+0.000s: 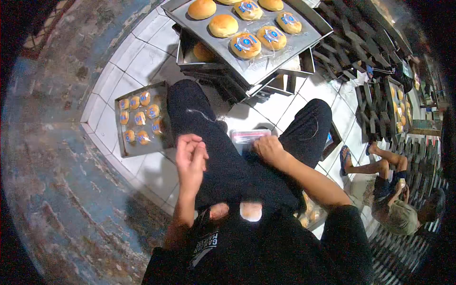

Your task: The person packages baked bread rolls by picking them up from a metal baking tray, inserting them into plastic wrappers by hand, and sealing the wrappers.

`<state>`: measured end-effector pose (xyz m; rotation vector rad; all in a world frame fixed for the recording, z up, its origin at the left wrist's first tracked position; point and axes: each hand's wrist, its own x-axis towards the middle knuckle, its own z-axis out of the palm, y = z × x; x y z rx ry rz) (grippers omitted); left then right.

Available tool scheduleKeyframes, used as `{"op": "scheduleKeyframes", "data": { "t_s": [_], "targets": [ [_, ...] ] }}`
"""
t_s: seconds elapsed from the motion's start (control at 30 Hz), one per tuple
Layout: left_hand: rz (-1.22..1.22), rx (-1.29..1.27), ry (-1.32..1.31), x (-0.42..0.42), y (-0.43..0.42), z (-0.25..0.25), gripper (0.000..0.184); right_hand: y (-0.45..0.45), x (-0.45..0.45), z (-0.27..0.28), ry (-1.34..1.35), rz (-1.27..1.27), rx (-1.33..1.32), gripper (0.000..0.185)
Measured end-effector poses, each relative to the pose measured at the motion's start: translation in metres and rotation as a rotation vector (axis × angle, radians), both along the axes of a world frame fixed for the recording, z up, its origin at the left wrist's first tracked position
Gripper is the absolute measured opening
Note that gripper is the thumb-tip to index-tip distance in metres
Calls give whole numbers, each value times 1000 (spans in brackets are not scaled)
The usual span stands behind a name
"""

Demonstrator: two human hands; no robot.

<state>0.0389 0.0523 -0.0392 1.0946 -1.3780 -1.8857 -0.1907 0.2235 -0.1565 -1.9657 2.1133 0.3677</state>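
My left hand [191, 159] is raised over my left thigh, fingers loosely curled in with the thumb against them; nothing shows in it. Between my legs lies a flat stack of clear plastic bags [249, 137] with a pink stripe. My right hand [270, 150] is at the stack's near right corner, fingers bent down onto the plastic, fingertips partly hidden. Ahead of my knees, a metal tray [304, 35] bears round buns, some plain like this bun [223, 25], others in clear wrappers with blue print, like this wrapped bun [246, 45].
The top tray rests on several stacked trays [190, 57]. On the floor at left, another tray [124, 151] holds wrapped buns. More buns [311, 211] lie by my right hip. Dark racks [375, 111] and a seated person [396, 209] are at right; a worn wall [57, 156] stands left.
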Motion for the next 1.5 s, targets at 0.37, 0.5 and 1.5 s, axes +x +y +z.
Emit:
{"op": "scheduleKeyframes", "data": {
  "t_s": [0.37,0.5,1.5],
  "targets": [
    [-184,464,287,-17,29,-16,76,-34,-57,158,-1303,-401,-405,19],
    [-233,699,410,-38,27,1,38,-44,-57,193,-1290,-378,-506,26],
    [198,216,222,0,-74,33,16,-282,-155,184,-981,-249,-1026,64]
  ]
}}
